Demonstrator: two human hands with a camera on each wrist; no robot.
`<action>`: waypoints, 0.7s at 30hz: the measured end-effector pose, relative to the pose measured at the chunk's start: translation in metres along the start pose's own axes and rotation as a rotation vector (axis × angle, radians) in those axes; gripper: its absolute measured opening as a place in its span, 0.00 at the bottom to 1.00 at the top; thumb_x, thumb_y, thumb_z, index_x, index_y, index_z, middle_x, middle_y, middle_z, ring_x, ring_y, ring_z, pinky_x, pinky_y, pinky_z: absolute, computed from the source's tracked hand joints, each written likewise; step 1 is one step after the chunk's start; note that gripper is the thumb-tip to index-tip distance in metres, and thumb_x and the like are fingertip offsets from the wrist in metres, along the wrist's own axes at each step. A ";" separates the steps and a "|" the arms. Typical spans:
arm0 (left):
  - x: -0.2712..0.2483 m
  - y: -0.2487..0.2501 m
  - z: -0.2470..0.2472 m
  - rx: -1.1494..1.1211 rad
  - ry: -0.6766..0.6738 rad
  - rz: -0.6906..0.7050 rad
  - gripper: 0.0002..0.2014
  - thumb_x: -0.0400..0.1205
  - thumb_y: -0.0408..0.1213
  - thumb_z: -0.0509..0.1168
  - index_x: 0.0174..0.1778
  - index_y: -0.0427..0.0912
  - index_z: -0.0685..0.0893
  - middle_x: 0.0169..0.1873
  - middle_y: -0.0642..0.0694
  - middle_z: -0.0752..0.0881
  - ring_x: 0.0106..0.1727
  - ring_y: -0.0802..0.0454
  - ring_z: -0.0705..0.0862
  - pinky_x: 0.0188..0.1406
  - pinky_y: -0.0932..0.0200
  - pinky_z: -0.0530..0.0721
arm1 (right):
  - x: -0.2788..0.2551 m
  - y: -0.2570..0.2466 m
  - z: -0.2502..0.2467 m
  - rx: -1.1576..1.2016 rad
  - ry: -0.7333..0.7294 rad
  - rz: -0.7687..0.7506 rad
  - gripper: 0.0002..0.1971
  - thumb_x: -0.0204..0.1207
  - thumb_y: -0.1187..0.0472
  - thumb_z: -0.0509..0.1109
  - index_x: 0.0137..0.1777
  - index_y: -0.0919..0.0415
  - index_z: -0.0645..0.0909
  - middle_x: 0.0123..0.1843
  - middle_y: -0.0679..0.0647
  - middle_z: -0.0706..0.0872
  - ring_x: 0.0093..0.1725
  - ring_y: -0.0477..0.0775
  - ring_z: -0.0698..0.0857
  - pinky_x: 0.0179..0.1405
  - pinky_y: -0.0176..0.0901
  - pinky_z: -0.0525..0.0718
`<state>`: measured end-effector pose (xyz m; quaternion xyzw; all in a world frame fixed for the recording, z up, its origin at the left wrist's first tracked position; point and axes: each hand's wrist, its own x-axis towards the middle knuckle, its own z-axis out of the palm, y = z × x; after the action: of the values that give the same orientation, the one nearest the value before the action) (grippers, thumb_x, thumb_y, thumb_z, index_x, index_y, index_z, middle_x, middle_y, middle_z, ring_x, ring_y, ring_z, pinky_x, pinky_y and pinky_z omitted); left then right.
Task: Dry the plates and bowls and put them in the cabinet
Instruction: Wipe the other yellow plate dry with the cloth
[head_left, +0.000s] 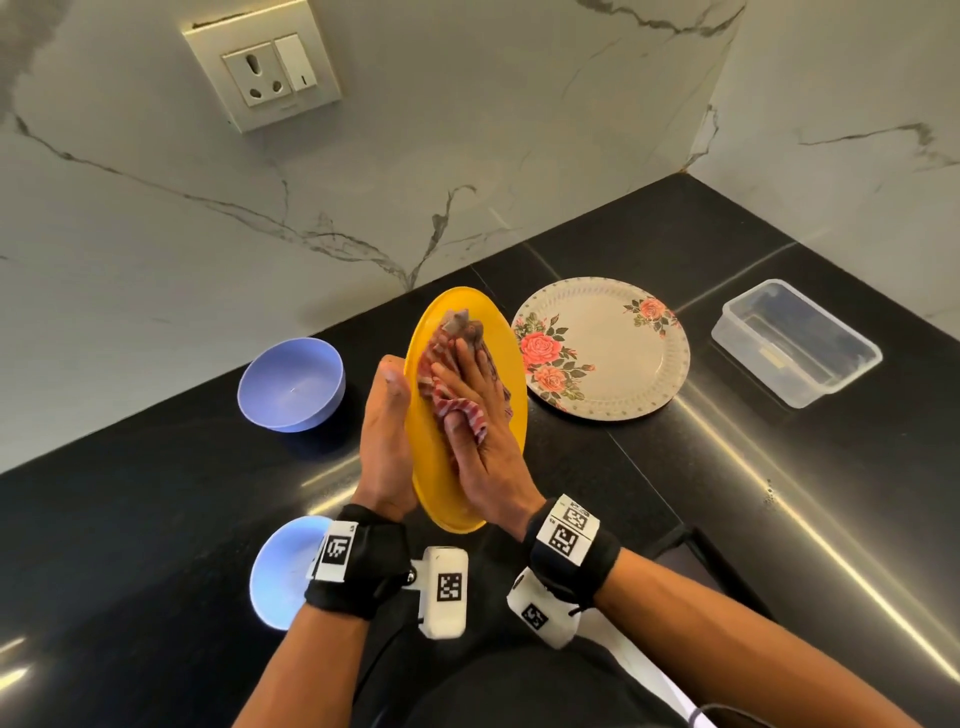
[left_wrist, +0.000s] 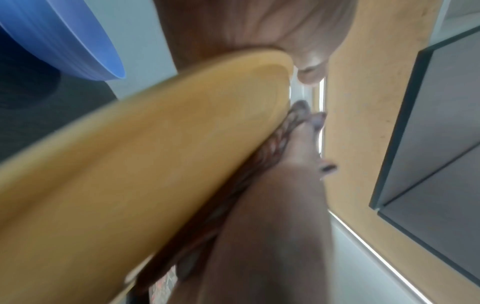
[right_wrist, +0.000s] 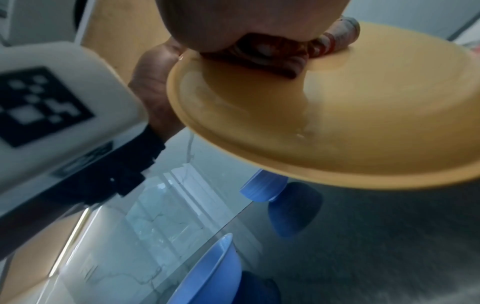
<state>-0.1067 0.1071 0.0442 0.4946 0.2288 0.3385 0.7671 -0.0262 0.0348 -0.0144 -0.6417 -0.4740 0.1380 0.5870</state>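
Observation:
Above the black counter (head_left: 675, 519) a yellow plate (head_left: 436, 483) (left_wrist: 155, 144) (right_wrist: 337, 123) stands on edge between my hands. My left hand (head_left: 387, 415) (right_wrist: 155, 82) grips it from behind, thumb hooked over the rim. My right hand (head_left: 475, 395) (left_wrist: 285, 205) presses a red-striped cloth (head_left: 434, 364) (right_wrist: 272, 53) flat against the plate's face, fingers straight; a fold of cloth comes up beside the thumb. A floral plate (head_left: 608, 353) lies on the counter to the right. One blue bowl (head_left: 291, 384) stands to the left, another (head_left: 280, 571) under my left wrist.
A clear plastic container (head_left: 795, 343) sits at the far right of the counter. Marble walls meet in a corner behind it, with a wall socket (head_left: 262, 65) up on the left. In the left wrist view, a wood-edged unit with grey panels (left_wrist: 441, 123) shows overhead.

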 end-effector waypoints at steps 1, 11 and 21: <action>0.001 -0.002 -0.004 -0.009 0.004 -0.008 0.36 0.71 0.68 0.74 0.55 0.38 0.75 0.55 0.40 0.88 0.59 0.42 0.88 0.57 0.44 0.89 | 0.000 0.007 0.000 0.022 0.017 0.084 0.29 0.86 0.32 0.47 0.86 0.31 0.53 0.90 0.35 0.50 0.90 0.46 0.48 0.88 0.60 0.47; 0.006 -0.009 -0.019 0.084 0.033 0.027 0.31 0.65 0.75 0.73 0.45 0.52 0.79 0.49 0.52 0.88 0.51 0.50 0.88 0.54 0.41 0.89 | 0.007 0.077 -0.020 0.179 0.002 0.698 0.52 0.65 0.12 0.47 0.88 0.36 0.51 0.86 0.47 0.67 0.82 0.55 0.71 0.84 0.68 0.64; 0.008 -0.004 -0.014 -0.009 0.093 -0.083 0.39 0.65 0.70 0.77 0.61 0.44 0.78 0.66 0.36 0.85 0.67 0.33 0.86 0.62 0.31 0.87 | -0.001 0.029 -0.009 0.090 -0.060 0.412 0.35 0.82 0.29 0.53 0.86 0.29 0.45 0.90 0.35 0.47 0.89 0.43 0.45 0.88 0.68 0.46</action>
<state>-0.1099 0.1203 0.0349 0.4651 0.2832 0.3300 0.7711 -0.0074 0.0319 -0.0376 -0.6937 -0.3432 0.2951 0.5602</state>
